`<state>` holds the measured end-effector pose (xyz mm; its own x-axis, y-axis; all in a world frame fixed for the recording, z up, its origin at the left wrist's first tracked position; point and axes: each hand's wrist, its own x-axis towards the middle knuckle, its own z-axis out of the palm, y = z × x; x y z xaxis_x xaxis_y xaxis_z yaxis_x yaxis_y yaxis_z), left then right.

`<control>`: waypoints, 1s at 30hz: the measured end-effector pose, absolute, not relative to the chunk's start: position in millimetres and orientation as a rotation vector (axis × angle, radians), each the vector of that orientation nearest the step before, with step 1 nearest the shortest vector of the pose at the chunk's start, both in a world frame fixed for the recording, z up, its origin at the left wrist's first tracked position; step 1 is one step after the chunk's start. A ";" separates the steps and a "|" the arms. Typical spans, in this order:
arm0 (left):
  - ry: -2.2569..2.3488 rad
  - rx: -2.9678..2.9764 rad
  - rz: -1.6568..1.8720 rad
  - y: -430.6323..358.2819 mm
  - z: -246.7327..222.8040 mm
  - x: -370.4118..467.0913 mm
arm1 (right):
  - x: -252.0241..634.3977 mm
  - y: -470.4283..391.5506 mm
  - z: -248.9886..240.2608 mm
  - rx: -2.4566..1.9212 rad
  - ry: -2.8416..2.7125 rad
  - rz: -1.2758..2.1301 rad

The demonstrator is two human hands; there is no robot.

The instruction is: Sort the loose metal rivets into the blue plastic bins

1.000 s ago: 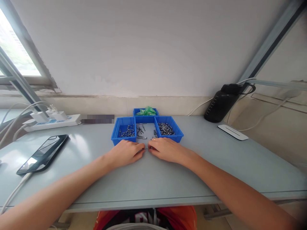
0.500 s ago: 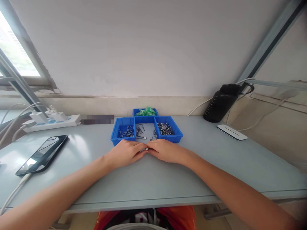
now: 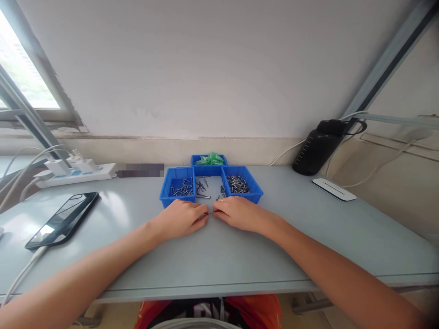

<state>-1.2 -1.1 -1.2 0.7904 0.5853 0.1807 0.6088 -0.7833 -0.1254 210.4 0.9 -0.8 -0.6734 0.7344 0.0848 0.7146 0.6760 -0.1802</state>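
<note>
My left hand (image 3: 187,216) and my right hand (image 3: 236,213) rest close together on the table, just in front of the blue bins. Fingertips of both are pinched, with a small gap between the hands. A thin metal fastener (image 3: 210,213), perhaps a screw, spans that gap; the fingers hide most of it. Beyond my left hand stands a blue bin (image 3: 166,192) with some metal fasteners (image 3: 185,187) in it. The blue bin (image 3: 254,192) beyond my right hand holds a larger heap of fasteners (image 3: 238,184). Several loose fasteners (image 3: 204,196) lie between the bins.
A third blue bin (image 3: 207,170) with green plastic packets (image 3: 211,159) stands at the back. To the left are a phone (image 3: 63,219) on a cable and a power strip (image 3: 77,176). A black bottle (image 3: 315,148) and a white flat device (image 3: 333,189) stand right.
My hands have drawn slightly apart, so a narrow gap shows between their fingertips. The round metal end seen there before has given way to a thin metal line.
</note>
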 end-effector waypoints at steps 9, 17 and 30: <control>-0.987 -2.807 -0.114 0.1 -4.3 -0.8 | 205.5 -7.1 7.9 -0.962 -2.723 0.196; -0.970 -2.813 -0.137 0.6 -3.9 -0.8 | 207.1 -6.6 7.2 -1.000 -2.728 0.124; -0.863 -2.829 -0.356 0.6 -3.4 -2.3 | 209.0 -1.9 3.1 -1.100 -2.810 0.133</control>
<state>-2.3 0.6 -3.4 0.8051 0.5271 0.2720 0.5656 -0.8203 -0.0848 209.0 -1.9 3.1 -0.7287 0.6801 0.0803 0.6695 0.7321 -0.1254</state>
